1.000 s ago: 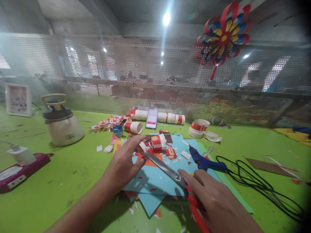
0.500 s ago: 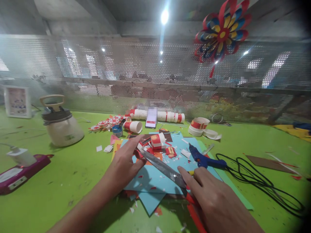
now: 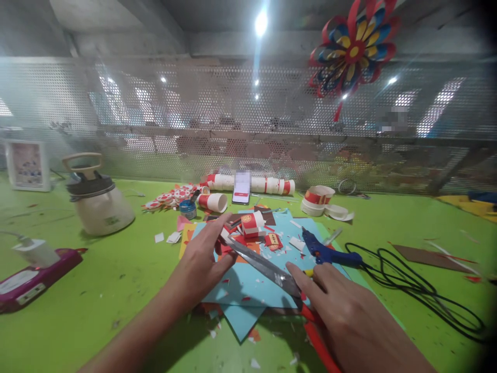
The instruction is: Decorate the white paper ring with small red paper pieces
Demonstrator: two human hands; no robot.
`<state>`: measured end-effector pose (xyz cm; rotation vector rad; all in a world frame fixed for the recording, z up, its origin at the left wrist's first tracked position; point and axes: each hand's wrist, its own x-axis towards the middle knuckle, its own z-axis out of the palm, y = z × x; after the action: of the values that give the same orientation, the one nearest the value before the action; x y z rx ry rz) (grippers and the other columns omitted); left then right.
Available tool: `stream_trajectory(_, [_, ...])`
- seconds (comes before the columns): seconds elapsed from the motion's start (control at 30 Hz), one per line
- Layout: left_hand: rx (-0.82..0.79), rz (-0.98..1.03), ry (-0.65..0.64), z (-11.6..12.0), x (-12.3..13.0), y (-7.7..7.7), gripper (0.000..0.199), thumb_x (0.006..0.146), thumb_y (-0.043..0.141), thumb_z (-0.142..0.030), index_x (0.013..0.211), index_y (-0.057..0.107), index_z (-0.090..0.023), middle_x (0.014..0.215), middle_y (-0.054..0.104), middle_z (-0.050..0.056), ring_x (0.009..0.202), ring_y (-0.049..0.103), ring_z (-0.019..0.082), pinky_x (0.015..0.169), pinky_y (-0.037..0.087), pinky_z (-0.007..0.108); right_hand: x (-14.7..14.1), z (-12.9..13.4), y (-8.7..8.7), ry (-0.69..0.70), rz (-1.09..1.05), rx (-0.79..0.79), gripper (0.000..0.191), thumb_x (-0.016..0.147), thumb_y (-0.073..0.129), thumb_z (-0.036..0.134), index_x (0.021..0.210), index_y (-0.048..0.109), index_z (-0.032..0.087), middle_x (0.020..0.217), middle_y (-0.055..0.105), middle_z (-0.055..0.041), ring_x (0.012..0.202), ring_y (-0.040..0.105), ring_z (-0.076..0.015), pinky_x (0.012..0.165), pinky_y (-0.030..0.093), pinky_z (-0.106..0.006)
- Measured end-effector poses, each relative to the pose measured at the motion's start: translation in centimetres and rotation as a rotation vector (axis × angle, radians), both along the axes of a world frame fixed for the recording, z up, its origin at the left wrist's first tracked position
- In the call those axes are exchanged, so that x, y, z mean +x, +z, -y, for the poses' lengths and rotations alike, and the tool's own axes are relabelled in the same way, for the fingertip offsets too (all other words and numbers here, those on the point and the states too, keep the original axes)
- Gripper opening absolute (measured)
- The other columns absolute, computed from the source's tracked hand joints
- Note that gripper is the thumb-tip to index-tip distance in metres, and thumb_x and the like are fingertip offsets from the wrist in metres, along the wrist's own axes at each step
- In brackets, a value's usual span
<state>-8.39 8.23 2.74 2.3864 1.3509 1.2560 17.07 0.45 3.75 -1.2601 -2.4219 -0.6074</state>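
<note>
My left hand [image 3: 202, 259] pinches a small red and white paper piece [image 3: 224, 237] over the blue paper sheets [image 3: 252, 282]. Wrapped round the red handles of the scissors [image 3: 267, 267] is my right hand [image 3: 341, 311]; the blades point up-left and their tips touch or overlap the held piece. Just beyond lie a cut red and white paper cup [image 3: 252, 224] and a small red cutout [image 3: 273, 240], with scraps scattered around. A blue glue gun [image 3: 326, 254] rests to the right on the sheets.
A black cable [image 3: 419, 290] coils at the right. Farther back are a phone [image 3: 241, 187], a row of joined cups [image 3: 272, 185], a blue jar [image 3: 188, 209] and cut cup rings [image 3: 318, 199]. A large bottle [image 3: 103, 207] and purple power strip [image 3: 42, 280] stand left.
My right hand and the scissor handles have shifted slightly right and down. My left hand has barely moved, still pinching the piece. The view has shifted a little.
</note>
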Motion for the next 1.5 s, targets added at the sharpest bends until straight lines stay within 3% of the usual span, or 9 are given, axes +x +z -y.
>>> stream_trajectory(0.27, [-0.041, 0.061, 0.041, -0.2, 0.2, 0.5, 0.057, 0.074, 0.057, -0.015, 0.13, 0.05, -0.019, 0.087, 0.065, 0.002, 0.068, 0.058, 0.016, 0.068, 0.051, 0.032, -0.5, 0.2, 0.7, -0.013, 0.003, 0.01, 0.041, 0.085, 0.043, 0.01, 0.121, 0.062, 0.008, 0.076, 0.06, -0.0104, 0.063, 0.06, -0.0226, 0.051, 0.048, -0.033])
stream_trajectory(0.53, [-0.025, 0.044, 0.099, -0.2, 0.1, 0.4, 0.053, 0.075, 0.058, -0.019, 0.127, 0.053, -0.015, 0.087, 0.064, 0.005, 0.072, 0.058, 0.018, 0.071, 0.051, 0.035, -0.6, 0.1, 0.8, -0.02, 0.019, 0.039, 0.044, 0.08, 0.044, 0.006, 0.12, 0.063, 0.007, 0.076, 0.061, -0.0114, 0.064, 0.061, -0.0237, 0.052, 0.05, -0.035])
stream_trajectory(0.8, [0.004, 0.011, 0.093, 0.1, 0.4, 0.7, 0.052, 0.076, 0.058, -0.017, 0.127, 0.052, -0.02, 0.084, 0.063, 0.002, 0.069, 0.057, 0.017, 0.07, 0.051, 0.034, -0.4, 0.1, 0.6, -0.03, 0.031, -0.003, 0.045, 0.079, 0.046, 0.005, 0.12, 0.063, 0.009, 0.078, 0.063, -0.0114, 0.066, 0.062, -0.0245, 0.054, 0.051, -0.036])
stream_trajectory(0.9, [-0.062, 0.041, 0.082, 0.0, 0.5, 0.6, 0.052, 0.075, 0.059, -0.017, 0.126, 0.05, -0.02, 0.081, 0.063, 0.0, 0.065, 0.057, 0.015, 0.066, 0.051, 0.032, -0.3, 0.0, 0.4, -0.023, -0.01, -0.032, 0.042, 0.082, 0.045, 0.009, 0.119, 0.064, 0.01, 0.077, 0.062, -0.0104, 0.064, 0.061, -0.0235, 0.053, 0.05, -0.035])
stream_trajectory(1.0, [-0.147, 0.136, 0.051, -0.2, 0.4, 0.3, 0.051, 0.076, 0.061, -0.019, 0.125, 0.047, -0.019, 0.089, 0.066, 0.003, 0.073, 0.063, 0.018, 0.071, 0.054, 0.036, -0.3, 0.0, 0.4, -0.009, -0.049, -0.047, 0.038, 0.083, 0.044, 0.012, 0.116, 0.065, 0.011, 0.076, 0.061, -0.0101, 0.063, 0.061, -0.0236, 0.052, 0.05, -0.035])
stream_trajectory(1.17, [-0.246, 0.344, -0.106, -0.6, 0.3, -0.3, 0.037, 0.081, 0.062, -0.025, 0.115, 0.049, -0.02, 0.1, 0.068, 0.008, 0.083, 0.068, 0.019, 0.074, 0.057, 0.036, 0.0, 0.0, 0.4, -0.017, -0.119, -0.048, 0.044, 0.08, 0.045, 0.011, 0.119, 0.064, 0.014, 0.079, 0.064, -0.0099, 0.065, 0.064, -0.0237, 0.052, 0.054, -0.035])
stream_trajectory(1.37, [-0.251, 0.359, -0.103, -0.5, 0.2, 0.0, 0.041, 0.083, 0.066, -0.037, 0.118, 0.052, -0.02, 0.1, 0.069, 0.009, 0.081, 0.069, 0.02, 0.075, 0.059, 0.038, 0.7, -0.3, 0.8, -0.038, -0.229, -0.002, 0.043, 0.084, 0.041, 0.009, 0.12, 0.064, 0.012, 0.097, 0.072, -0.0155, 0.081, 0.071, -0.0244, 0.065, 0.061, -0.035])
stream_trajectory(1.5, [-0.241, 0.375, -0.125, -0.3, 0.4, 0.5, 0.043, 0.081, 0.068, -0.034, 0.12, 0.055, -0.02, 0.108, 0.069, 0.01, 0.085, 0.07, 0.02, 0.077, 0.059, 0.037, 0.8, -0.9, 0.9, -0.043, -0.36, -0.198, 0.041, 0.086, 0.047, 0.013, 0.124, 0.062, 0.016, 0.111, 0.071, -0.0138, 0.096, 0.069, -0.0255, 0.078, 0.06, -0.038])
